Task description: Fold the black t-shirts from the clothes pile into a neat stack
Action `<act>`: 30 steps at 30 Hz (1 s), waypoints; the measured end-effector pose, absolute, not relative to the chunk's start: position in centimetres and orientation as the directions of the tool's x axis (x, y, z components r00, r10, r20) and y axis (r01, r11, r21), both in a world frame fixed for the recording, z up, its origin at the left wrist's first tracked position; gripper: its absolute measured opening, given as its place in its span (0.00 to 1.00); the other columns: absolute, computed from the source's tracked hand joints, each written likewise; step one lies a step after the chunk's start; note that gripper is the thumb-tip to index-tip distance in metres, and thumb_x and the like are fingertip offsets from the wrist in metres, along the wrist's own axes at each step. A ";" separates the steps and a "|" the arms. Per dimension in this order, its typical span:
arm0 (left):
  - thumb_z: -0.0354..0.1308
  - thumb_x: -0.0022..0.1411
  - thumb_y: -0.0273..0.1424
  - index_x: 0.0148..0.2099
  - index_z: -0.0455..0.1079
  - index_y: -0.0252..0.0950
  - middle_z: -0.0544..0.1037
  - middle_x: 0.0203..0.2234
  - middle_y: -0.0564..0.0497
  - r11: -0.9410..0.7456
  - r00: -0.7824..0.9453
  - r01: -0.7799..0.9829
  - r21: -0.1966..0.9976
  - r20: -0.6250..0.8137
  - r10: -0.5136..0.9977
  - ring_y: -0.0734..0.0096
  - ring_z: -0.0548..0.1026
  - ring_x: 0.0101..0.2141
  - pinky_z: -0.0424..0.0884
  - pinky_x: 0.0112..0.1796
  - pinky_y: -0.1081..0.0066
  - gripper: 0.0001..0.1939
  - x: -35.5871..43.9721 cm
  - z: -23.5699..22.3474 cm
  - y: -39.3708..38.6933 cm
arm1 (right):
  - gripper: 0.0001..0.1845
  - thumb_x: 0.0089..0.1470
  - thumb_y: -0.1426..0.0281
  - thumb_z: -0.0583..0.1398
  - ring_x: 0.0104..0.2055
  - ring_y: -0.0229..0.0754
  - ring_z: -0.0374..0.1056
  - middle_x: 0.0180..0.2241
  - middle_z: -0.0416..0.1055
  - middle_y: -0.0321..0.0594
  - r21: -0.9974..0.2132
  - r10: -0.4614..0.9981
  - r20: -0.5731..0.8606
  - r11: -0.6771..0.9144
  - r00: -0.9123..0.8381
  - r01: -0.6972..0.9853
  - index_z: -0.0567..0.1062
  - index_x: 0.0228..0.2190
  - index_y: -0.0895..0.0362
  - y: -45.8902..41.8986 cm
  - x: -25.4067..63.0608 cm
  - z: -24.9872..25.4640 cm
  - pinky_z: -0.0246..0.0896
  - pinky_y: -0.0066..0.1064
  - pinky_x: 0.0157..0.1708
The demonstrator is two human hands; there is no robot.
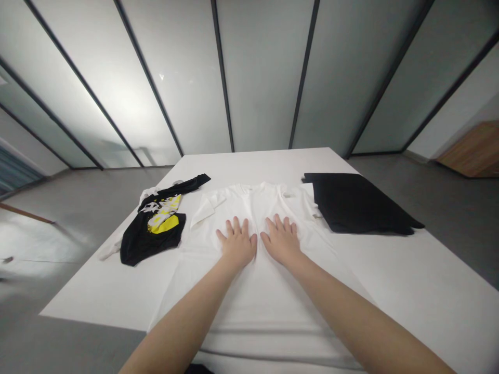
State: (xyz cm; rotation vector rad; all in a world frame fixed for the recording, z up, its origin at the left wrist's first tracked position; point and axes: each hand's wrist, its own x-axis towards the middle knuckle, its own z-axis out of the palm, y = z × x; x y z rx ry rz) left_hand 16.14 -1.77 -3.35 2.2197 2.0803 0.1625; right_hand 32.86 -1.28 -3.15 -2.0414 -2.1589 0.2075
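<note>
A white short-sleeved shirt (pixel 273 301) lies spread out on the white table (pixel 421 291), its collar at the far side and its hem toward me. My left hand (pixel 236 243) rests flat on the chest of the shirt, fingers apart. Beside it, my right hand (pixel 281 239) also presses flat on the fabric with spread fingers. A small gap separates the two thumbs. Neither hand grips anything. The shirt's left sleeve (pixel 208 210) lies folded outward, while the right sleeve reaches the edge of a black folded garment (pixel 358 205).
Left of the shirt lies a crumpled black garment (pixel 146 244) with a yellow and white print, some white fabric (pixel 150 193) beside it. Frosted glass panels (pixel 265 78) stand behind the table. A wooden piece (pixel 473 148) is at far right.
</note>
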 end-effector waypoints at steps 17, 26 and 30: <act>0.45 0.77 0.38 0.71 0.67 0.34 0.67 0.72 0.33 0.034 -0.044 0.997 0.075 0.132 0.990 0.48 0.66 0.70 0.60 0.68 0.50 0.27 7.3 -0.6 4.6 | 0.28 0.75 0.61 0.49 0.76 0.65 0.52 0.74 0.59 0.54 -0.138 0.993 0.111 0.064 -0.049 0.988 0.72 0.67 0.57 3.8 37.2 -1.4 0.45 0.54 0.72; 0.44 0.78 0.38 0.78 0.60 0.35 0.60 0.76 0.41 -0.080 0.080 0.997 0.000 0.043 0.996 0.41 0.57 0.74 0.56 0.70 0.43 0.31 10.3 -0.9 -5.3 | 0.33 0.75 0.59 0.51 0.78 0.67 0.48 0.78 0.51 0.53 -0.064 0.995 0.010 0.101 -0.101 0.993 0.62 0.75 0.56 -4.3 36.1 -2.0 0.41 0.55 0.74; 0.45 0.78 0.43 0.79 0.58 0.37 0.55 0.78 0.38 0.012 -0.015 0.995 -0.100 -0.030 0.999 0.27 0.56 0.73 0.60 0.64 0.28 0.33 10.9 -0.2 -8.1 | 0.34 0.74 0.60 0.51 0.76 0.72 0.51 0.77 0.52 0.59 0.010 0.996 -0.038 0.076 -0.075 0.997 0.62 0.74 0.58 -7.0 35.5 -0.4 0.49 0.60 0.69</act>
